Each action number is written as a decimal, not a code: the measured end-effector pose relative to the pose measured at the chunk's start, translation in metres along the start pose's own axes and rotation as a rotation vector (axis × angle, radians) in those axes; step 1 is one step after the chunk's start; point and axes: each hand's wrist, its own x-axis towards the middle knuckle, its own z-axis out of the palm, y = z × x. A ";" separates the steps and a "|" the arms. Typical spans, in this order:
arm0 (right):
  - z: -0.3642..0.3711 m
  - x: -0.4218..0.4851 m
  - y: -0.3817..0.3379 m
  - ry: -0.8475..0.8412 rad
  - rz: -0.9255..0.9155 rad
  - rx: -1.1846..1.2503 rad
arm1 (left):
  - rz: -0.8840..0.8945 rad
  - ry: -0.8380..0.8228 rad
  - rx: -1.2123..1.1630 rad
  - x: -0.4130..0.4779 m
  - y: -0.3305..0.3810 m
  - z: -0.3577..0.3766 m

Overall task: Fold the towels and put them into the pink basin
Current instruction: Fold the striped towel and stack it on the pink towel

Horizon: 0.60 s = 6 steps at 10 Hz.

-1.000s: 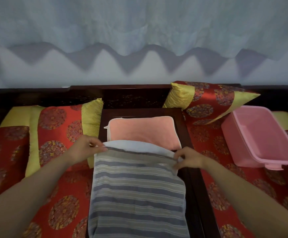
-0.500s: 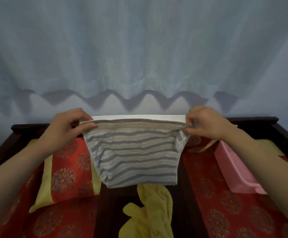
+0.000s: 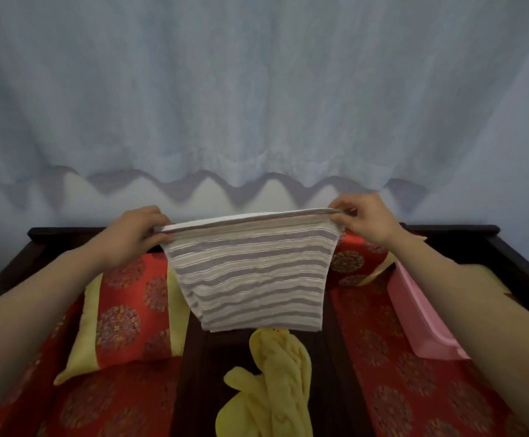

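A grey-and-white striped towel hangs in the air in front of me, doubled over, its top edge stretched level. My left hand pinches the top left corner and my right hand pinches the top right corner. Below the towel's hanging edge a crumpled yellow towel lies on the dark wooden table. The pink basin stands at the right, mostly hidden behind my right forearm. The hanging towel hides whatever lies on the table behind it.
A red-and-yellow patterned pillow lies at the left and another at the right behind the towel. Red patterned cushions cover the seat on both sides. A dark wooden rail and a pale curtain close the back.
Both hands lifted the striped towel off the table and now hold it hanging in the air. The view tilted upward, the pink towel went out of sight, and the yellow towel came into view.
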 end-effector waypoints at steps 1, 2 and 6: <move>0.003 -0.010 -0.004 0.052 -0.063 -0.045 | -0.066 0.087 -0.048 0.000 0.001 -0.002; -0.011 -0.038 -0.011 -0.157 -0.018 0.121 | -0.108 -0.045 -0.308 -0.026 0.022 -0.009; 0.154 -0.238 0.026 -1.209 0.269 0.193 | -0.328 -0.885 -0.485 -0.235 0.099 0.200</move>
